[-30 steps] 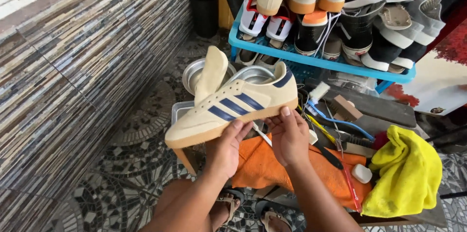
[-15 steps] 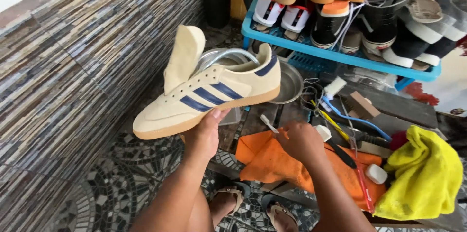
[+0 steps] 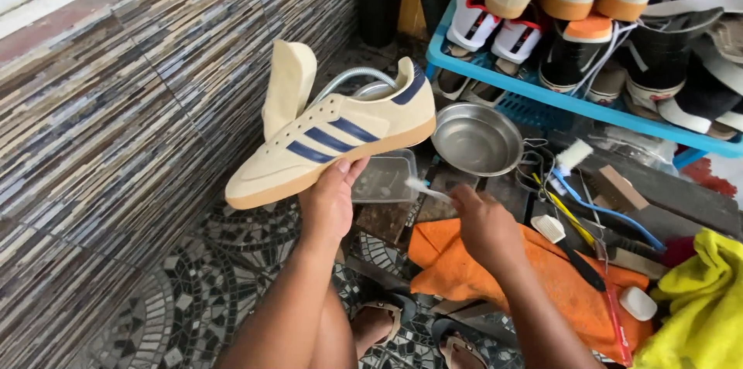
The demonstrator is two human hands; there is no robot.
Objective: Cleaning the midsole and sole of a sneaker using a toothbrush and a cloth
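- The cream sneaker [image 3: 333, 137] with navy side stripes and a gum sole sits left of the frame's centre, held up in the air by the left hand [image 3: 329, 202], whose fingers and thumb are clamped on the sole's edge from below.
- Its long axis runs on a slant: toe down towards the lower left, heel up towards the upper right, striped side facing the camera, tongue standing straight up.
- The right hand [image 3: 484, 222], at centre frame, pinches a small brush [image 3: 424, 188] by its handle; the white bristle tip points left, near the sneaker's sole but apart from it.
- Close on the left stands the striped tile wall [image 3: 116, 144], just beyond the toe.
- To the right of the heel lies a round steel bowl [image 3: 476, 138], and under the sole a clear plastic tub [image 3: 383, 178].
- An orange cloth [image 3: 557, 276] lies under the right hand, and a blue shoe rack [image 3: 573, 98] crosses the upper right.
- Open mosaic floor [image 3: 193, 284] spreads below the sneaker, lower left.
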